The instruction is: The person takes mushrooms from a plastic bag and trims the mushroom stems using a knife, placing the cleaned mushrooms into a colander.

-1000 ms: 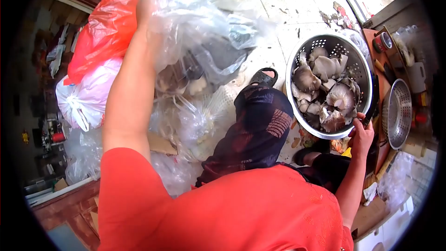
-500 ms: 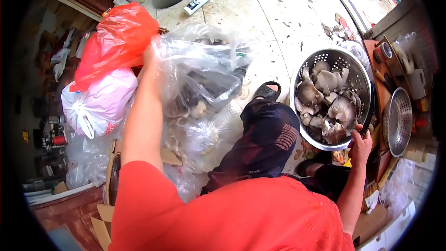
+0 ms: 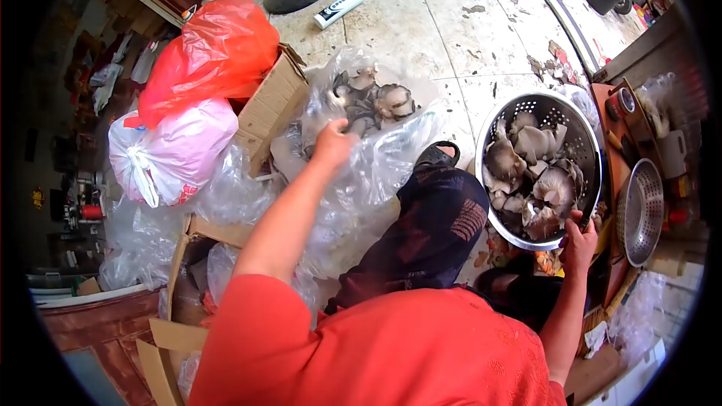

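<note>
A clear plastic bag (image 3: 406, 139) lies spread on the floor with grey-brown oyster mushrooms (image 3: 395, 101) showing in its mouth. My left hand (image 3: 333, 144) is over the bag's near side, fingers apart and just short of the mushrooms, with nothing visible in it. At the right stands a metal colander (image 3: 486, 124) holding several more oyster mushrooms (image 3: 555, 186). My right hand (image 3: 579, 246) is closed beside the colander's near rim, around a dark, slim thing that looks like a knife (image 3: 586, 220); its blade is hard to make out.
Left of the bag are a cardboard box (image 3: 272, 109), a red plastic bag (image 3: 214, 53) and a pink-white tied bag (image 3: 177, 150). A white tube (image 3: 344, 6) lies on the tiles. A second colander (image 3: 641, 213) leans at the far right.
My left hand has moved right and down from the plastic bag's upper left edge towards its middle. The bag's mouth lies wider, showing the mushrooms. My right hand stays by the colander.
</note>
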Tool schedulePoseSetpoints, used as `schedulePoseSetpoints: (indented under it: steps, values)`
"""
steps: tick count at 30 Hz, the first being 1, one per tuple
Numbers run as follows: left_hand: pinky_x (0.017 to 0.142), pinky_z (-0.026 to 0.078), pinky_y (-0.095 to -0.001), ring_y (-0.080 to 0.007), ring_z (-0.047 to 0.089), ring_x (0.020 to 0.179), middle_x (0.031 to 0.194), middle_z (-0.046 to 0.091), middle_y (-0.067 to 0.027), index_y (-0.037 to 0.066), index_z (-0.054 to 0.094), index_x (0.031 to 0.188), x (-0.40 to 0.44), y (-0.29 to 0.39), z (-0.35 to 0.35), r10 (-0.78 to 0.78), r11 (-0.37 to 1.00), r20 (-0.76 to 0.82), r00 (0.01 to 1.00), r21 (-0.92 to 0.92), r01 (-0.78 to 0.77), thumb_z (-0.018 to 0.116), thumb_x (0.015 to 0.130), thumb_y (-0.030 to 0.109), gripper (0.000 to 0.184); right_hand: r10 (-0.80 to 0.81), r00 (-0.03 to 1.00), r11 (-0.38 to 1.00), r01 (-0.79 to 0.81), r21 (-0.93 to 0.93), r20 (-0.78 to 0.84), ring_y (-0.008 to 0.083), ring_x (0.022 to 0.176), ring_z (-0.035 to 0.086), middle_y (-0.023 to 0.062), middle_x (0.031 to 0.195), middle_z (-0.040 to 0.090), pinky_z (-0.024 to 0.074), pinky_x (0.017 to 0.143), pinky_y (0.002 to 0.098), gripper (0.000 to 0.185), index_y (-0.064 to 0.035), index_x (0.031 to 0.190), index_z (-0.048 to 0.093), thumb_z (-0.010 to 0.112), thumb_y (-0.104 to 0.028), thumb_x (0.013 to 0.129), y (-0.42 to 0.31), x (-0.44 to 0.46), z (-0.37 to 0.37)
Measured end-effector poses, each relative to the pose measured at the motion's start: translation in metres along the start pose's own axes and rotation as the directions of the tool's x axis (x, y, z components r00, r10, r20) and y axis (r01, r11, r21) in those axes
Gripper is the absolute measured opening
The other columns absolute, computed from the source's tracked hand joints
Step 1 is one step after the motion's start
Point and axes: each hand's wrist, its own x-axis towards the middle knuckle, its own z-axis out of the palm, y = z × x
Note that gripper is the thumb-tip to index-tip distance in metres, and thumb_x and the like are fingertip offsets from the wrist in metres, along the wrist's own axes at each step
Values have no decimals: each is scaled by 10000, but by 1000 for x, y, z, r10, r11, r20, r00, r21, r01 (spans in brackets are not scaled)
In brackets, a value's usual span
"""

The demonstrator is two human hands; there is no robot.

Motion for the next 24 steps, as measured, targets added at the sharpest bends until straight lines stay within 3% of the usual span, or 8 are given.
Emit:
schedulePoseSetpoints:
  steps: [6,8,9,11,12,14,18,24]
  values:
    - [728,503,-295,-161,644,817,844,690,-111,76,653,1151,-49,-39,17,23,934,277,961,338,-120,655,804,155,356,15,1000,1000,-15,-8,-11,66,446,451,-21,637,507,357,416,207,188,-32,1019,593,624,-60,835,-2,-6,-5]
    - [827,503,-380,-316,655,935,1012,680,-180,71,705,1013,-66,-51,18,8,869,382,924,454,-195,581,842,239,270,25,1000,1000,-25,-8,-14,66,447,449,-22,633,505,355,416,208,188,-32,1017,593,625,-60,834,-2,-8,-7]
    - [827,503,-380,-316,655,935,1012,680,-180,71,705,1013,-72,-54,19,5,870,390,921,453,-197,581,842,239,270,35,999,999,-35,-17,-2,67,446,449,-23,631,504,355,416,210,190,-32,1017,593,627,-61,832,-4,-9,-6]
    - [777,510,-409,-305,661,913,906,689,-157,113,678,1092,-83,-59,18,49,726,482,875,585,-363,581,853,230,283,50,999,998,-50,-28,3,67,446,448,-24,629,503,355,416,212,192,-31,1017,592,630,-61,830,-5,-11,-6]
    - [777,510,-409,-305,661,913,906,689,-157,113,678,1092,-87,-62,19,47,726,489,871,583,-366,581,853,230,283,36,999,999,-35,-35,15,66,447,450,-26,628,503,357,417,212,193,-31,1016,593,632,-62,829,-3,-11,-6]
    - [794,511,-431,-334,649,934,985,681,-160,104,650,1135,-93,-66,21,5,502,604,797,688,-524,536,855,190,315,6,999,999,-5,-36,31,64,449,455,-27,630,510,359,417,213,189,-29,1012,594,629,-61,829,3,-9,-6]
    - [798,514,-440,-343,649,937,1030,670,-168,81,636,1129,-91,-79,32,-59,399,651,757,710,-580,517,831,143,327,11,1000,998,-10,-58,29,64,444,458,-17,640,522,360,412,215,189,-22,1006,596,630,-50,822,-2,-13,-4]
    - [771,533,-429,-320,668,940,991,685,-185,40,703,915,-60,-15,57,-251,224,690,678,723,-653,533,775,125,236,35,999,995,-31,-96,35,60,463,473,-13,665,527,375,427,209,193,-9,1004,595,635,-44,818,-7,-14,-4]
